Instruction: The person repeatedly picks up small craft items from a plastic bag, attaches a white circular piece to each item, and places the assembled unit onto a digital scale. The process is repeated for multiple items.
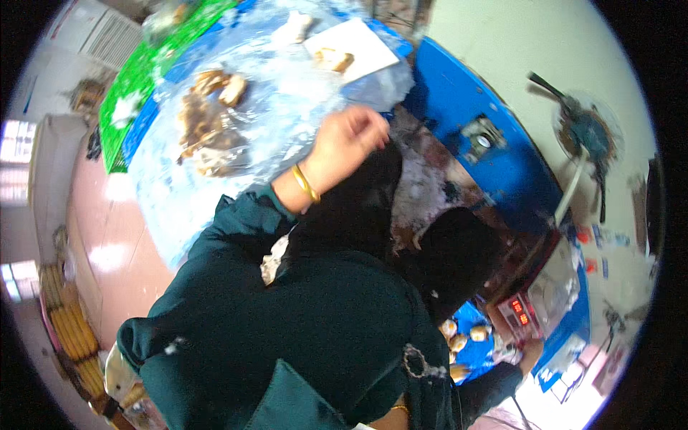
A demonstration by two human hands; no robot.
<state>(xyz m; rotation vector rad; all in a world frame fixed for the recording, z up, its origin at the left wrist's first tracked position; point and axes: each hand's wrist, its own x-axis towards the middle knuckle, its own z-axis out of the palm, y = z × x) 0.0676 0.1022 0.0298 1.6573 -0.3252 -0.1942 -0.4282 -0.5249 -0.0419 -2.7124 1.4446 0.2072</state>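
Note:
My left hand, with a gold bangle at its wrist, hangs in mid-view with loosely curled fingers and no object visible in it. Beyond it, clear plastic sheeting bears brown pieces and a clear bag of brown items. A tan piece lies on a white board. My right hand, blurred and partly hidden, is at the lower right beside a digital scale with a red display. Several small round pale items rest on blue material near it.
A blue panel curves along the right, with a small object on it. Farther right stands a dark-bladed fan. Green material edges the sheeting at upper left. Yellow bundled items are at lower left.

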